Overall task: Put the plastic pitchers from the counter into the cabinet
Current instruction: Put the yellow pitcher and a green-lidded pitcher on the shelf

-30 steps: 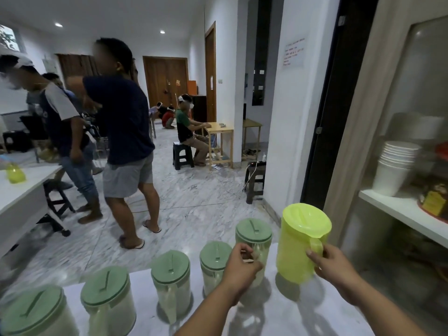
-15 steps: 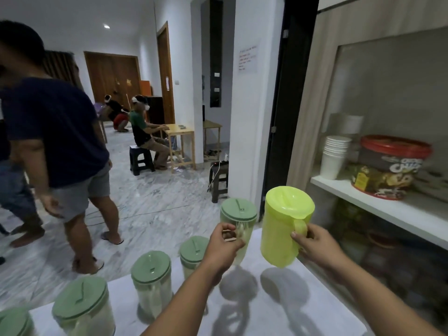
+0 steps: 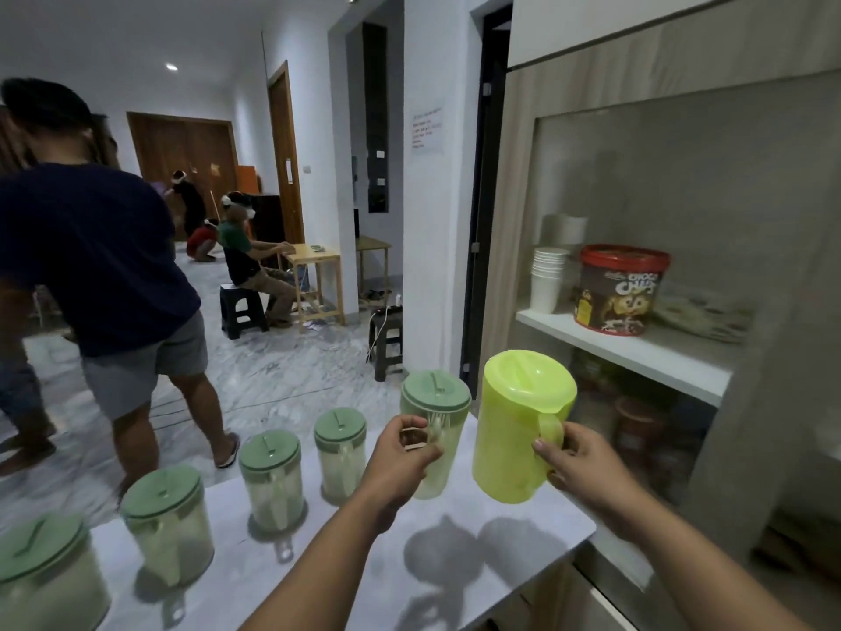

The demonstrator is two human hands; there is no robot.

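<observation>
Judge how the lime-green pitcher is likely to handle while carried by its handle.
The lime-green pitcher probably feels light: the right hand holds it off the counter by the handle alone. Its walls look like rigid plastic, so it likely won't flex. The smooth surface might be slippery; the handle helps.

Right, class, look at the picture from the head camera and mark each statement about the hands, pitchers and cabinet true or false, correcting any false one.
1. The right hand holds the yellow-green pitcher by its handle. True.
2. The left hand is empty. False: it grips the handle of a clear pitcher with a green lid.
3. Both held pitchers are lifted off the counter. True.
4. Two green-lidded pitchers stand on the counter. False: four stand there, to the left of the hands.
5. The cabinet shelf holds a stack of white cups and a red-lidded tub. True.
</observation>
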